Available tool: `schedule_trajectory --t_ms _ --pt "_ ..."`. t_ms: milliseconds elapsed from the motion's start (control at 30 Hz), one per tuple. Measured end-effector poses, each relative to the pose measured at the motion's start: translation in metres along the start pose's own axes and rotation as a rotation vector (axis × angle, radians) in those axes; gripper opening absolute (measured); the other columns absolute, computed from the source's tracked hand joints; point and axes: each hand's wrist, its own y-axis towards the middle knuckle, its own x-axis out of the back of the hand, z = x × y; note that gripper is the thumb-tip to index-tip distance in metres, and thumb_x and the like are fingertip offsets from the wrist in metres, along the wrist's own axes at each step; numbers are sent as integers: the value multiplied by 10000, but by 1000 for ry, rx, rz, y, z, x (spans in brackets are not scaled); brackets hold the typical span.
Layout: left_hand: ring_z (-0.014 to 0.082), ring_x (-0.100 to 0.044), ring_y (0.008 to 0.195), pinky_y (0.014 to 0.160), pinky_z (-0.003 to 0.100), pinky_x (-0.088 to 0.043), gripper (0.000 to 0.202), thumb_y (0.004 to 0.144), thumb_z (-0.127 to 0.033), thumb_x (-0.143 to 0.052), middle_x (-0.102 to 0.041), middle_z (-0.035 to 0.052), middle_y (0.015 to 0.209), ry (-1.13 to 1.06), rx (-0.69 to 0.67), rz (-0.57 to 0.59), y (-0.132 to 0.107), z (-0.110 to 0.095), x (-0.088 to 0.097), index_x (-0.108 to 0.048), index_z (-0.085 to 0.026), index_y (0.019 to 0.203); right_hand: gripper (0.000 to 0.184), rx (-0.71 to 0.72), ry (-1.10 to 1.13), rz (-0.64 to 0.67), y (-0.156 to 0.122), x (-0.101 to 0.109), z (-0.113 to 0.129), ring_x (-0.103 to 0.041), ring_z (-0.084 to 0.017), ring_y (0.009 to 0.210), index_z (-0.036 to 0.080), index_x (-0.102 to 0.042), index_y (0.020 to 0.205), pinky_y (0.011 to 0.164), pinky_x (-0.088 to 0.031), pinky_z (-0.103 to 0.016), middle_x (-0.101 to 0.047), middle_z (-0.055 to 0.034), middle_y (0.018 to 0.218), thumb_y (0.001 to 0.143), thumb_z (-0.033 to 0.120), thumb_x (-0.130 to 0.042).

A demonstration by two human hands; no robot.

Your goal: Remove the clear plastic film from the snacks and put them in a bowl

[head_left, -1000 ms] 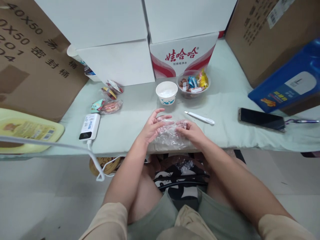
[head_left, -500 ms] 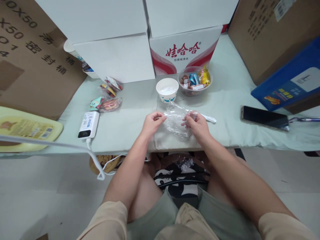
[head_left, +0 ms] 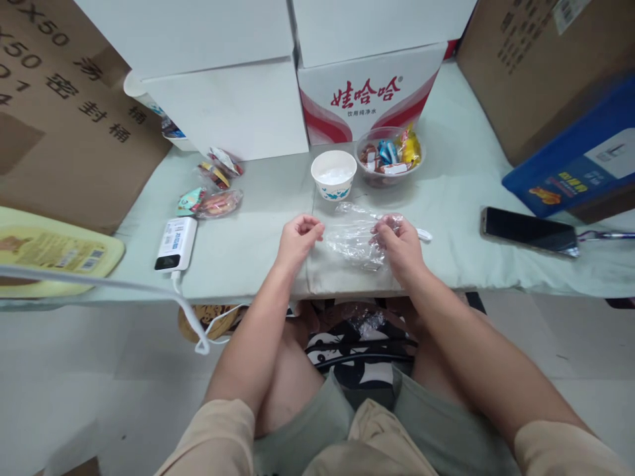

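Note:
A crumpled clear plastic bag point(head_left: 353, 235) is stretched between my two hands just above the pale green table point(head_left: 248, 244). My left hand point(head_left: 297, 239) pinches its left edge with fingers curled closed. My right hand point(head_left: 397, 243) grips the bag's right side, fingers closed. A white paper cup point(head_left: 333, 174) stands just beyond the bag. To the cup's right, a clear bowl of wrapped sweets point(head_left: 389, 156) sits. A white pen-like stick point(head_left: 421, 233) lies partly hidden behind my right hand.
A white power bank point(head_left: 173, 243) with its cable lies at the left, with several wrapped snacks point(head_left: 213, 192) behind it. A black phone point(head_left: 528, 231) and a pen point(head_left: 605, 235) lie at the right. White cartons point(head_left: 223, 106) and brown boxes point(head_left: 59, 119) line the back.
The bag lay flat under both hands a second ago. My hands have lifted it, moved forward and pulled it apart between them.

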Motion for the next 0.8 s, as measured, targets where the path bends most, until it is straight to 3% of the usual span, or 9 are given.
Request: schedule_trajectory --t_ms 33,100,167,200,333,433,533,633,800 --pt "142 -657 781 683 248 -485 401 629 -443 -833 -711 27 845 -60 -22 26 0 2 0 -644 -189 874 318 2 2 43 -1 0 0 -568 -111 546 242 -514 816 535 -435 -261 -617 56 681 691 462 -706" --pt "196 -681 969 828 306 -519 565 588 -472 -870 -729 73 1047 -156 -2 206 0 5 -2 -657 -197 1033 309 5 -7 149 -3 0 1 -563 -112 540 239 -523 797 545 -444 -271 -619 49 678 697 463 -711" --pt "212 -697 910 814 342 -531 628 572 -465 -891 -735 89 1008 -137 83 382 -2 5 -6 -656 -178 1079 320 -12 -2 198 -3 0 1 -563 -115 544 243 -541 838 568 -459 -280 -629 46 687 699 468 -720" --pt "193 -692 804 751 331 -531 588 584 -453 -889 -732 74 912 -99 119 401 -2 5 -7 -662 -164 1042 356 -31 15 186 -3 1 2 -562 -118 547 250 -545 889 570 -460 -281 -639 47 701 690 478 -733" --pt "109 -589 554 541 244 -443 417 630 -435 -851 -673 1 702 -71 103 228 -2 0 -12 -643 -161 867 584 -115 106 100 1 2 1 -621 -148 657 276 -533 1054 611 -491 -284 -701 31 831 598 516 -810" --pt "103 -607 578 550 225 -444 443 601 -418 -873 -670 -18 716 -137 75 178 -2 -3 -12 -624 -175 874 493 -161 41 204 0 1 -1 -653 -177 731 232 -608 920 676 -518 -312 -719 -7 828 574 494 -844" --pt "136 -669 708 652 242 -505 517 603 -401 -885 -702 -3 796 -165 133 237 -5 -3 -11 -625 -189 997 379 -164 18 259 -4 0 1 -648 -182 698 225 -612 797 659 -516 -317 -706 -10 749 617 488 -817" --pt "152 -667 691 632 257 -509 603 628 -393 -878 -699 5 765 -97 241 359 -8 -2 -9 -610 -177 1123 360 -176 -2 266 -5 1 4 -640 -170 634 237 -603 817 579 -498 -289 -689 8 704 654 499 -788" --pt "121 -623 592 596 249 -504 699 576 -343 -914 -667 -26 684 -93 204 285 -5 -1 -1 -583 -152 1161 319 -203 -147 235 3 11 8 -565 -141 489 229 -602 811 486 -466 -256 -594 40 528 677 476 -755"
